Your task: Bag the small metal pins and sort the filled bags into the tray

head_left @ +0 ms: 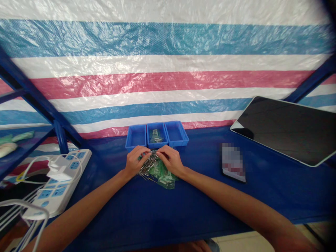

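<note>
My left hand [135,160] and my right hand [172,161] meet over a heap on the blue table, both with fingers pinched. Between their fingertips runs a thin metal pin [153,152], too small to make out fully. Under the hands lies a pile of loose metal pins [148,166]. Against it rests a green plastic bag [161,175] with small pale pieces in or under it. Just beyond stand three blue trays: the left tray [136,135], the middle tray [149,130] holding a bag of small pieces [156,136], and the right tray [176,133].
A white power strip [76,175] with a plugged-in charger [61,171] and cables lies at the left. On the right are a phone [233,162] and a large dark-screened panel [286,129]. Striped sheeting [168,84] hangs behind, between blue frame posts [61,134].
</note>
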### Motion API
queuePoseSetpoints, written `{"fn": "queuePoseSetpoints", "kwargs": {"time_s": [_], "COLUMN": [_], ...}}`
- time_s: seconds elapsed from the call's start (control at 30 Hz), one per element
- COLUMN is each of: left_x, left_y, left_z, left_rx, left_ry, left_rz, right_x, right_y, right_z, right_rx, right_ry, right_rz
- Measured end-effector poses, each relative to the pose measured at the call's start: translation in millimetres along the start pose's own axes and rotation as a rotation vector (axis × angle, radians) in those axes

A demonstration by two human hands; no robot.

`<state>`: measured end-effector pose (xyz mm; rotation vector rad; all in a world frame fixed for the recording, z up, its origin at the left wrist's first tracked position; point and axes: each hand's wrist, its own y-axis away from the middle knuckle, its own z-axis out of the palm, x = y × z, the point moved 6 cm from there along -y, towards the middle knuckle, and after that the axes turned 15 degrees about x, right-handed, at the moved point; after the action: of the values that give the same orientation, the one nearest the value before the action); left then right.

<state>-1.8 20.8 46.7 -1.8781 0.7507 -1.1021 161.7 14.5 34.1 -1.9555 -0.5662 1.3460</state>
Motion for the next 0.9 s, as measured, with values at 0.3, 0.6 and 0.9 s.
{"fn": "queuePoseSetpoints", "kwargs": {"time_s": [0.3, 0.6, 0.9], "left_x": [2.5, 1.1, 1.5], "left_y": [-1.5, -1.2, -0.5], "left_z": [0.9, 1.0, 0.4], "left_rx": [-0.009, -0.049, -0.037], "left_ry": [-0.004, 0.024, 0.022], "left_rz": [0.01, -0.012, 0.011], "right_x": [1.9, -1.1, -0.6], "right_y": [1.2, 0.0, 0.4], "right_z": [-1.2, -1.3, -0.6], "right_rx": [0.027, 0.008, -0.005], "right_ry": [-0.015, -0.012, -0.012], "right_rz": [0.031, 0.011, 0.001]}}
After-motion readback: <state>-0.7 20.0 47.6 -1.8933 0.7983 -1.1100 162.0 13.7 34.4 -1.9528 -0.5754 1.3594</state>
